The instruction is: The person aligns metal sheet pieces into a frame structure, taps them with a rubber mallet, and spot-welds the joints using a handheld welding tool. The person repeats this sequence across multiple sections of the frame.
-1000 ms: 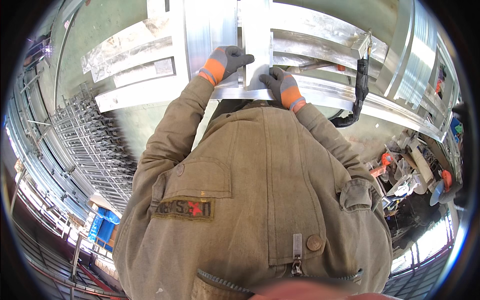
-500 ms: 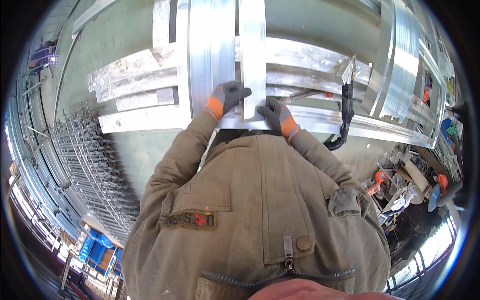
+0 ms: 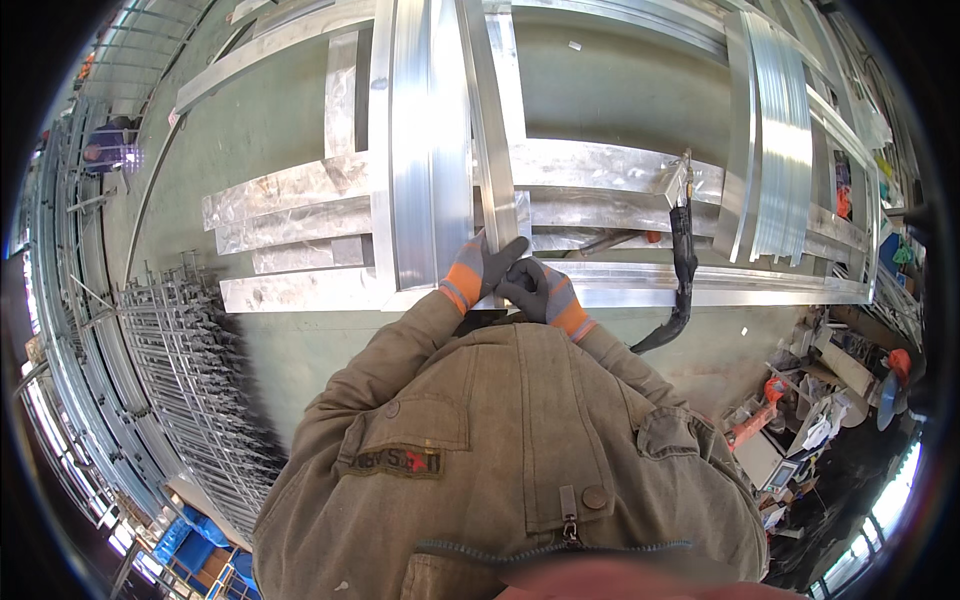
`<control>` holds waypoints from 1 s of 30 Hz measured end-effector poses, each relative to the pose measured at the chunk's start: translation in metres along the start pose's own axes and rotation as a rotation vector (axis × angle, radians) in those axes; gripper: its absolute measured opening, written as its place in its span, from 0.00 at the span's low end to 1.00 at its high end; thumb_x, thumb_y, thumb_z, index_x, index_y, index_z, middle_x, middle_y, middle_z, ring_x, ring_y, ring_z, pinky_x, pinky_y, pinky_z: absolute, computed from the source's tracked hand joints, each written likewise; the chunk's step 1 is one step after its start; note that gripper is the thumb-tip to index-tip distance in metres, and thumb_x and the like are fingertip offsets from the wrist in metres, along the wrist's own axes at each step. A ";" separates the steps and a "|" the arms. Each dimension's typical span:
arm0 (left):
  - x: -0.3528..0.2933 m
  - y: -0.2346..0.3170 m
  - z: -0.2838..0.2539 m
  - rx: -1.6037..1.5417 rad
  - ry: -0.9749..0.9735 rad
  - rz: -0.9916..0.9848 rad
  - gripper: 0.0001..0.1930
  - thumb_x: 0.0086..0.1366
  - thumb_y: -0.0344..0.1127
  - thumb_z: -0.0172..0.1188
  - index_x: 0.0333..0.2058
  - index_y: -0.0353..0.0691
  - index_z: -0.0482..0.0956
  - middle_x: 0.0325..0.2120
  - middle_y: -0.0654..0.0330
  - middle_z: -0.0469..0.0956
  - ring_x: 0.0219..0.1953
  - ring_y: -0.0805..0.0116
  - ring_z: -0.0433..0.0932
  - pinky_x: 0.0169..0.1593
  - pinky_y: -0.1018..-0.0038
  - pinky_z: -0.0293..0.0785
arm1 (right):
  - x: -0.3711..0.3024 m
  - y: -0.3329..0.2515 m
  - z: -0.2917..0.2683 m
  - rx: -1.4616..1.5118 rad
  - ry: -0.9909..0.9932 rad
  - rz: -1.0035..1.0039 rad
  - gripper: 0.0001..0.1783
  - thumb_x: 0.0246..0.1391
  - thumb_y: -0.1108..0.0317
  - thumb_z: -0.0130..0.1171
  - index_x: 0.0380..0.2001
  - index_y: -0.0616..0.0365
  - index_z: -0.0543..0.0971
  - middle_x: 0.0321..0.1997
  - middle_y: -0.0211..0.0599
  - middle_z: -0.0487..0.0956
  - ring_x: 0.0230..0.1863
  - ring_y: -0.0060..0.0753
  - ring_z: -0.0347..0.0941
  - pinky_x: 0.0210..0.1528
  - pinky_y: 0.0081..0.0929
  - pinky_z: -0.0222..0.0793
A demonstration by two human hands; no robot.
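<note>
Both my hands wear grey gloves with orange cuffs and meet at the near end of a long shiny aluminium bar [image 3: 490,130] that runs away from me. My left hand [image 3: 487,268] rests its fingers against the bar's lower end. My right hand [image 3: 534,287] curls right beside it, touching the left glove, just above the long horizontal rail [image 3: 720,285] of the frame. Whether either hand truly grips the bar is hidden by the gloves. A wider aluminium profile [image 3: 425,150] lies parallel on the left.
A black welding torch [image 3: 683,255] with its hose hangs over the frame at right. Flat aluminium plates [image 3: 290,200] lie at left. Stacked wire grids [image 3: 190,370] stand at lower left. Another person [image 3: 110,150] is far left. Tools and clutter [image 3: 810,410] fill the lower right.
My hands, apart a second ago on either side of the bar, have come together at its near end. The view has tilted, showing more of the frame.
</note>
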State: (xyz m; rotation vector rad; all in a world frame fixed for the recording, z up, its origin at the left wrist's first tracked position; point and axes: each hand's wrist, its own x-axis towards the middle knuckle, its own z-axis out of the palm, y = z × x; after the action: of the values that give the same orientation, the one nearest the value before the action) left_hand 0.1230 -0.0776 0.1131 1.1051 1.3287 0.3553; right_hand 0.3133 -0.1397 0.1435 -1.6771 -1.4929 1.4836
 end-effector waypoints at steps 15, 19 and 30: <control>0.010 -0.040 0.001 -0.140 0.212 0.016 0.26 0.76 0.46 0.71 0.60 0.29 0.81 0.48 0.53 0.87 0.46 0.67 0.81 0.50 0.66 0.81 | 0.026 0.045 0.018 0.082 0.031 0.197 0.34 0.69 0.40 0.67 0.60 0.61 0.85 0.51 0.56 0.89 0.51 0.54 0.87 0.55 0.43 0.80; 0.002 -0.042 -0.007 0.092 0.263 -0.027 0.25 0.74 0.50 0.70 0.55 0.32 0.83 0.37 0.52 0.83 0.38 0.65 0.78 0.44 0.65 0.78 | 0.032 0.056 0.025 0.058 0.062 0.159 0.32 0.69 0.44 0.66 0.60 0.62 0.85 0.54 0.59 0.89 0.54 0.58 0.87 0.57 0.46 0.80; -0.001 -0.036 -0.006 0.069 0.298 0.078 0.26 0.74 0.53 0.68 0.55 0.33 0.83 0.34 0.54 0.81 0.36 0.62 0.78 0.44 0.63 0.78 | 0.034 0.060 0.025 0.042 0.073 0.131 0.30 0.70 0.48 0.67 0.60 0.64 0.85 0.55 0.59 0.88 0.55 0.56 0.85 0.57 0.45 0.79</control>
State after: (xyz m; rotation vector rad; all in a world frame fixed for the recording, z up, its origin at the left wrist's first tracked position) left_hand 0.1040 -0.0928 0.0856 1.1969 1.5714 0.5510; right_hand 0.3102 -0.1357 0.0698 -1.8141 -1.3273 1.4923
